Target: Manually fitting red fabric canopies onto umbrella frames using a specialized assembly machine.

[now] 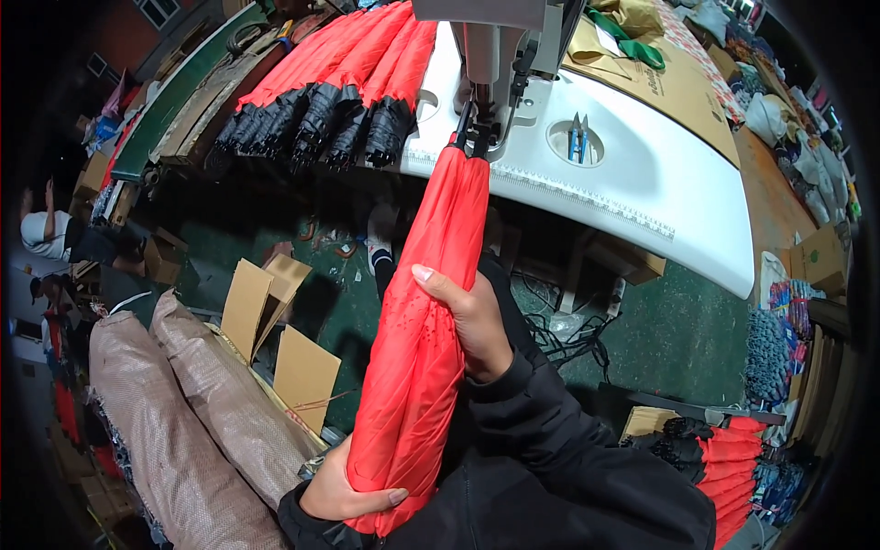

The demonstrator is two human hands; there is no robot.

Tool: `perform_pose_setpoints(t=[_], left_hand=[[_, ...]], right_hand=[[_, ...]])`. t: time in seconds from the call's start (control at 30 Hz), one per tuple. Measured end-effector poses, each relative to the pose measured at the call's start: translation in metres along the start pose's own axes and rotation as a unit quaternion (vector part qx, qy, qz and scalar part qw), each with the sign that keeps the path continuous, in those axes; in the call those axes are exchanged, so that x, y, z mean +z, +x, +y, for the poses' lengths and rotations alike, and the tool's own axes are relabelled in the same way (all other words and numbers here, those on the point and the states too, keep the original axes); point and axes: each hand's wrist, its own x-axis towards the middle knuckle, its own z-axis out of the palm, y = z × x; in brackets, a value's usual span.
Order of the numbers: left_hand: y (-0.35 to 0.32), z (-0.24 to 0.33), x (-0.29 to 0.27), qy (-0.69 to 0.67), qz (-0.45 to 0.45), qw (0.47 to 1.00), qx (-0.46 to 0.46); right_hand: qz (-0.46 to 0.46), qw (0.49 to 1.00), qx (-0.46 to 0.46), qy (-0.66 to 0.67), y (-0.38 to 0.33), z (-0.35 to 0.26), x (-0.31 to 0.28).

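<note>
Red folded umbrellas [410, 376], seemingly two side by side, slant up from my lap. Their narrow black ends reach under the head of a sewing machine [486, 64], close to its needle area. Near the lower end, my left hand [351, 490] wraps around the red cloth with the thumb across it. Higher up, my right hand [475, 321] grips them from the right side, thumb lying on top. The machine's white bed [632, 197] carries a ruler strip along its front edge. Blue-handled thread snips [577, 142] stand in a round recess there.
More red umbrellas with black ends [339, 82] lie left of the machine, and others [729, 467] at lower right. Woven sacks [174, 422] and an open cardboard box [302, 367] stand at left. Cables [573, 344] lie beneath the table. Another person [55, 229] is at far left.
</note>
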Motion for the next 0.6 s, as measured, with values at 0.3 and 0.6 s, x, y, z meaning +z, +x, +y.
perform_pose_setpoints(t=[0.3, 0.6], left_hand=[[-0.002, -0.023, -0.009, -0.023, -0.037, 0.999, 0.01], [-0.004, -0.024, -0.008, -0.031, -0.065, 0.997, -0.014]], right_hand=[[0.011, 0.994, -0.086, -0.074, -0.009, 0.014, 0.0], [0.039, 0.991, -0.091, -0.094, -0.029, 0.006, -0.003]])
